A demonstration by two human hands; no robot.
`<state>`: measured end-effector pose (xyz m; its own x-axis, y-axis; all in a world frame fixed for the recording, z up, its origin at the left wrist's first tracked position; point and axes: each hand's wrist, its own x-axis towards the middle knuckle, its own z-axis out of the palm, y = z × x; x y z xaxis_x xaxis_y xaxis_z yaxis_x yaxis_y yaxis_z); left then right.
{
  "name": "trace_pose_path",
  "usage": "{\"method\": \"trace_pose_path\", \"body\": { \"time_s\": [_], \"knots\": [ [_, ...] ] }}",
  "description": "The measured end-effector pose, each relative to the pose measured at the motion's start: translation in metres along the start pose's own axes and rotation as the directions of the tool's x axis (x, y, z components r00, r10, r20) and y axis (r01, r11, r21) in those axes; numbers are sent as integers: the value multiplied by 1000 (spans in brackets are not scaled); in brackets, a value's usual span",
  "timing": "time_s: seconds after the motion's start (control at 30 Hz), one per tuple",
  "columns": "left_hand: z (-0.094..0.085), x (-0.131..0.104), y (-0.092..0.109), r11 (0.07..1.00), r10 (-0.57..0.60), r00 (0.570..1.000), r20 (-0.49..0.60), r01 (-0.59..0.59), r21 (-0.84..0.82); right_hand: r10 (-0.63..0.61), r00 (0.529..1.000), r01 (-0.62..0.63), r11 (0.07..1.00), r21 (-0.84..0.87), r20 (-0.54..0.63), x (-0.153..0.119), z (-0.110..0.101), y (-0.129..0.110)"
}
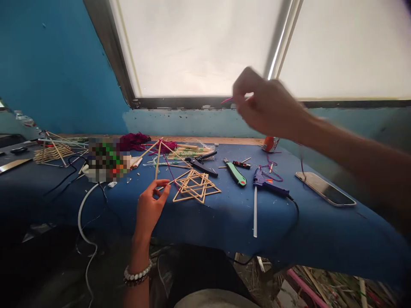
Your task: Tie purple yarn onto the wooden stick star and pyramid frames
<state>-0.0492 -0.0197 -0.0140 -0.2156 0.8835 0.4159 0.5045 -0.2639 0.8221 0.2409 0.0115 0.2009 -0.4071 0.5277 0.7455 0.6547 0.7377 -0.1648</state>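
My left hand [153, 206] is closed in a pinch at the lower end of a pyramid-shaped frame of thin wooden sticks [159, 158]. A strand of magenta yarn [170, 169] runs down from near the frame's top towards those fingers. High in front of the window, my right hand [261, 102] is closed on magenta yarn [227, 100], whose end sticks out to the left; motion blurs this hand. Beside the left hand, a star-shaped lattice of sticks [195, 186] lies flat on the blue table [212, 226].
Right of the lattice lie black-handled pliers [205, 167], a green utility knife [236, 172] and a blue glue gun [271, 185] with a white glue stick. A phone [326, 188] rests farther right. Magenta yarn bundles [133, 142] and loose sticks [195, 152] sit along the back.
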Motion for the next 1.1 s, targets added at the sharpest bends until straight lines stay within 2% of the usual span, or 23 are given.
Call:
{"method": "trace_pose_path", "body": {
  "time_s": [0.1,0.2,0.27,0.33,0.43,0.53,0.73,0.87,0.97,1.03,1.1],
  "knots": [
    [1,3,-1,975,10,997,83,-28,222,-25,992,28,999,-16,127,3,57,4],
    [6,7,0,883,67,975,212,-156,442,-21,960,-3,997,83,278,-2,116,11],
    [8,13,0,793,95,947,308,-258,551,-56,942,1,986,165,330,-6,145,16],
    [9,19,0,740,105,924,367,-319,592,-84,939,2,971,240,335,-8,163,21],
    [10,27,0,717,105,917,384,-337,610,-86,948,-12,952,306,307,-6,178,27],
    [10,32,-2,737,91,927,365,-309,601,-67,962,-34,933,357,265,2,188,32],
    [8,34,-2,789,41,929,367,-256,558,97,978,-174,863,474,183,27,217,39],
    [3,34,4,813,14,927,374,-229,536,60,980,-153,840,521,191,42,238,44],
    [2,36,12,873,41,965,257,-160,461,32,976,-144,835,531,215,49,249,47],
    [6,41,16,934,35,989,143,-83,347,37,977,-145,837,527,209,54,253,47],
    [13,46,19,977,18,997,75,-33,209,55,980,-149,843,517,193,62,256,45]
  ]
}}
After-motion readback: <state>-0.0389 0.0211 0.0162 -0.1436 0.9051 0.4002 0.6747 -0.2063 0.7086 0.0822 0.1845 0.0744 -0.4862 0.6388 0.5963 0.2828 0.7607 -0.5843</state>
